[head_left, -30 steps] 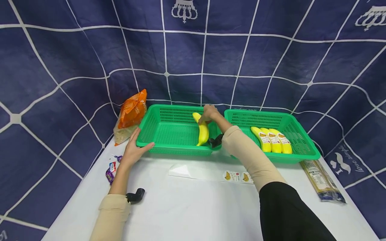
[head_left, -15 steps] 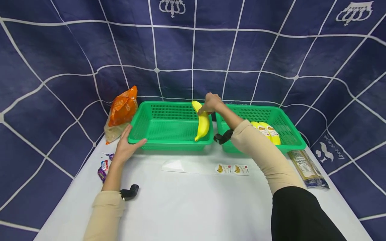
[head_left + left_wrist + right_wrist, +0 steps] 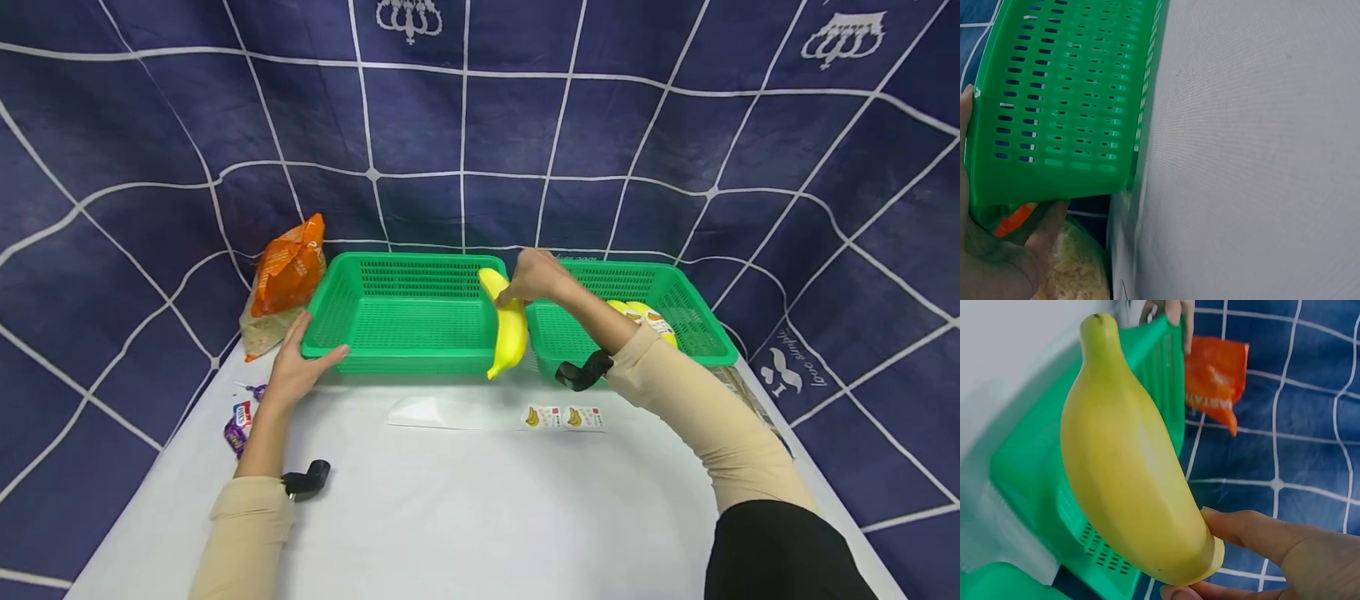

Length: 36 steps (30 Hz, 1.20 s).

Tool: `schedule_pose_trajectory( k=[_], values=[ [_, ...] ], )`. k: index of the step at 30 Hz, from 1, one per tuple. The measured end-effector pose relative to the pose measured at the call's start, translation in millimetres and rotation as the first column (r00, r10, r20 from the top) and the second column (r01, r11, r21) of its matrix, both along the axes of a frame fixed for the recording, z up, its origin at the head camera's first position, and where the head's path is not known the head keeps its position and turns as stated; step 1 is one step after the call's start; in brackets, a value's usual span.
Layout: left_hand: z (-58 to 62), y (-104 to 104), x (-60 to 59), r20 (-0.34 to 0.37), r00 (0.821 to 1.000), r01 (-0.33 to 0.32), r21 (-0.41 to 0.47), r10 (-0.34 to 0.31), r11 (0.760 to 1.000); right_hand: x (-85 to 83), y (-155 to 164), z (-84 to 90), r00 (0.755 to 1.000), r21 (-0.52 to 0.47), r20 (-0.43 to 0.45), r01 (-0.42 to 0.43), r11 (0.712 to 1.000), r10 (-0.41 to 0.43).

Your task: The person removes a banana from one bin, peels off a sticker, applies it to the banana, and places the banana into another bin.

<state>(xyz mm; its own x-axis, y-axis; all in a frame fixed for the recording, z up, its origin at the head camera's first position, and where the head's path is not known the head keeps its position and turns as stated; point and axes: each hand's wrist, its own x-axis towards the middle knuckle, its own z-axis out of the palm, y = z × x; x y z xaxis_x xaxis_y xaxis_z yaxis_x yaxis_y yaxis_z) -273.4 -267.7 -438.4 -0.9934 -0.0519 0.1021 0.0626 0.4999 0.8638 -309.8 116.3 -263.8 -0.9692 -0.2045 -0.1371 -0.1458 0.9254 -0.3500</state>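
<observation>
My right hand (image 3: 536, 278) pinches a yellow banana (image 3: 512, 335) near its upper end, between thumb and fingers. It hangs tilted at the right end of the left green basket (image 3: 408, 364), above the rim. No label shows on the side of the banana (image 3: 1125, 469) facing the right wrist camera. My left hand (image 3: 292, 368) rests against that basket's front left corner, thumb spread along the front and fingers along the side. In the right green basket (image 3: 551, 329) lie several labelled bananas (image 3: 656, 323), partly hidden by my right forearm.
On the white table (image 3: 465, 517) lies a backing strip (image 3: 450, 414) with two banana stickers (image 3: 562, 417). An orange bag (image 3: 291, 267) stands left of the baskets. Small purple wrapped sweets (image 3: 236, 435) lie at the left edge. A flat packet (image 3: 738, 385) shows behind my right sleeve.
My right hand has lifted the banana out of the left basket and drawn it rightward and nearer. The view has shifted to the right. My left hand stays at the basket corner.
</observation>
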Motion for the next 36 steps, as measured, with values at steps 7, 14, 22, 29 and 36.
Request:
schedule_pose_trajectory(
  k=[7, 14, 22, 29, 36],
  values=[
    [-0.2, 0.4, 0.1, 0.0, 1.0, -0.004, -0.012, 0.004, 1.0, 30.9, 16.1, -5.4, 0.999, -0.047, 0.035, 0.019, 0.999, -0.017],
    [-1.2, -0.7, 0.2, 0.007, 1.0, -0.009, -0.001, 0.009, 1.0, 56.7, 26.2, -13.8, 1.0, -0.057, 0.015, 0.024, 0.998, -0.023],
    [-2.8, 0.8, 0.3, 0.018, 1.0, 0.003, 0.008, -0.004, 1.0, 85.4, 39.0, -40.6, 0.999, -0.102, 0.033, 0.038, 0.994, -0.035],
    [-3.2, -3.0, 0.9, 0.008, 1.0, 0.001, 0.001, -0.001, 1.0, 109.4, 34.8, -81.7, 0.994, -0.15, 0.1, 0.063, 0.987, -0.049],
    [-5.5, -0.8, -0.8, -0.004, 1.0, -0.003, 0.0, 0.003, 1.0, 126.9, 36.0, -113.8, 0.993, -0.155, 0.09, 0.084, 0.984, -0.071]
  ],
)
